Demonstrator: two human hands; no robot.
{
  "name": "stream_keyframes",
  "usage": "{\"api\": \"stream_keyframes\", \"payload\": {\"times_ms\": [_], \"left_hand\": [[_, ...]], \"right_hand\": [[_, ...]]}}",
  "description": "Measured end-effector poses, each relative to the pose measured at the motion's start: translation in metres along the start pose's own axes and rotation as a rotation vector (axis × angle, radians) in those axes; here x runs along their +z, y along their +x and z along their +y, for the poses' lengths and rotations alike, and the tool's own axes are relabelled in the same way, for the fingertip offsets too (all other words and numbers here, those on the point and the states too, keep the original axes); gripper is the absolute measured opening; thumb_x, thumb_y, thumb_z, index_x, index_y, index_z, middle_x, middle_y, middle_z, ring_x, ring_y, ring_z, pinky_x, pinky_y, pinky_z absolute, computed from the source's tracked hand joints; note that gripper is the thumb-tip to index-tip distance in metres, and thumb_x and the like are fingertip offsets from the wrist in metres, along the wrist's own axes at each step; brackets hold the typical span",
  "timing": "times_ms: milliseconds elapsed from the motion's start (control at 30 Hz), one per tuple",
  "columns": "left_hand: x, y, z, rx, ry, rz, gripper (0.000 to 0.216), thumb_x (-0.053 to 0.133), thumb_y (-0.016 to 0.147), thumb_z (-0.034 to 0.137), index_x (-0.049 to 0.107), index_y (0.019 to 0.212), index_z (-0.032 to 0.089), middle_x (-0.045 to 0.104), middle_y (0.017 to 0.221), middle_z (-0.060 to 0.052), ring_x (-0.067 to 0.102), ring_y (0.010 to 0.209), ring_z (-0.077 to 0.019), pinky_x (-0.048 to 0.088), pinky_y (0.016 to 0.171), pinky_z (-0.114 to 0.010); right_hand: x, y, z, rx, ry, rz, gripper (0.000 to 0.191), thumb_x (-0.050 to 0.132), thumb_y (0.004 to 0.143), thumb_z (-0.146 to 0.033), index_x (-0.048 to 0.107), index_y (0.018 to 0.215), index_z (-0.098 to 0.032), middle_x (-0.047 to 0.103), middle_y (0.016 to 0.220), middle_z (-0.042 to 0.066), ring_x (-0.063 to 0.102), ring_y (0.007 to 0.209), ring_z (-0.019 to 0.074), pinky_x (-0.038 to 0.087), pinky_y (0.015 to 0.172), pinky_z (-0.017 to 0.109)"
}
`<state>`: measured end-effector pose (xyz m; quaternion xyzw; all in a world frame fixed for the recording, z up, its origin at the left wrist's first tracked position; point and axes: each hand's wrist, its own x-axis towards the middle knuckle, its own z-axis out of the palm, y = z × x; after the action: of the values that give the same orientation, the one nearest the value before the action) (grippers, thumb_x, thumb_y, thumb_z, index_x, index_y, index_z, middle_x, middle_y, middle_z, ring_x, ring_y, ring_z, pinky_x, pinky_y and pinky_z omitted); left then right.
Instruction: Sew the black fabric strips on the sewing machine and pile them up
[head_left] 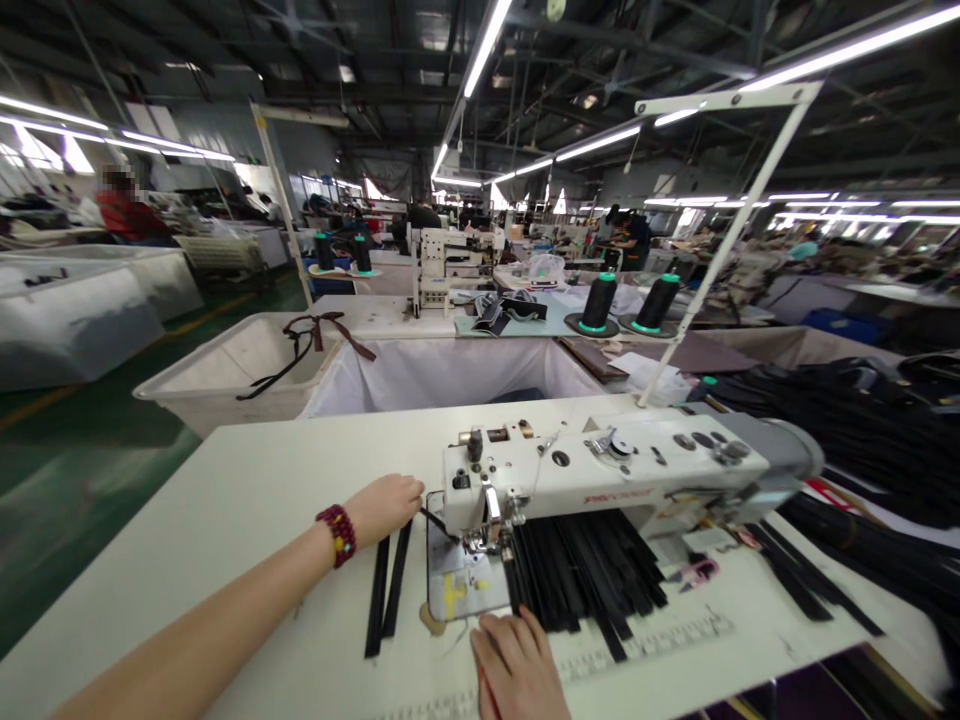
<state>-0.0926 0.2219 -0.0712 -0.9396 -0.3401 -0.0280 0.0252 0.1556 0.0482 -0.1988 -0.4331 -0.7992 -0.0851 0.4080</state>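
The fingers (414, 489) of the left hand (381, 512) are bent together at a black strip (433, 521), which reaches toward the needle of the sewing machine (555, 478). The right hand (523, 665) is beside piled black strips (581, 570) on the tabletop (255, 510); I cannot tell if either hand grips.
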Motion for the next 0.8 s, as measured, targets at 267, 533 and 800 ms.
{"api": "stream_keyframes", "payload": {"times_ms": [267, 533, 800], "left_hand": [[0.01, -0.091, 0.111, -0.474, -0.927, -0.033, 0.037, 0.054, 0.089, 0.028, 0.063, 0.124, 0.022, 0.072, 0.095, -0.003, 0.065, 0.08, -0.0213, 0.054, 0.075, -0.031], [0.067, -0.056, 0.165, -0.715, -1.457, 0.053, 0.074, 0.059, 0.088, 0.054, 0.041, 0.146, 0.012, 0.06, 0.075, 0.0, 0.052, 0.05, -0.0133, 0.047, 0.047, -0.026], [0.072, -0.049, 0.144, -0.26, -0.33, 0.238, 0.044, 0.052, 0.093, 0.019, 0.056, 0.137, 0.021, 0.056, 0.144, -0.012, 0.054, 0.129, -0.0286, 0.045, 0.109, -0.05]], "right_hand": [[-0.035, 0.021, -0.034, -0.264, 0.056, 0.026, 0.029, 0.044, 0.098, -0.011, 0.064, 0.117, -0.021, 0.069, 0.108, 0.008, 0.061, 0.091, 0.0191, 0.052, 0.083, 0.034], [-0.054, 0.017, -0.039, -0.239, 0.191, -0.145, 0.036, 0.029, 0.106, -0.015, 0.065, 0.111, -0.012, 0.069, 0.098, 0.01, 0.063, 0.089, 0.0189, 0.054, 0.084, 0.032], [-0.05, 0.002, -0.005, -0.169, 0.131, -0.058, 0.033, 0.033, 0.105, -0.013, 0.066, 0.105, -0.016, 0.073, 0.101, 0.006, 0.066, 0.098, 0.0162, 0.045, 0.104, 0.033]]}}
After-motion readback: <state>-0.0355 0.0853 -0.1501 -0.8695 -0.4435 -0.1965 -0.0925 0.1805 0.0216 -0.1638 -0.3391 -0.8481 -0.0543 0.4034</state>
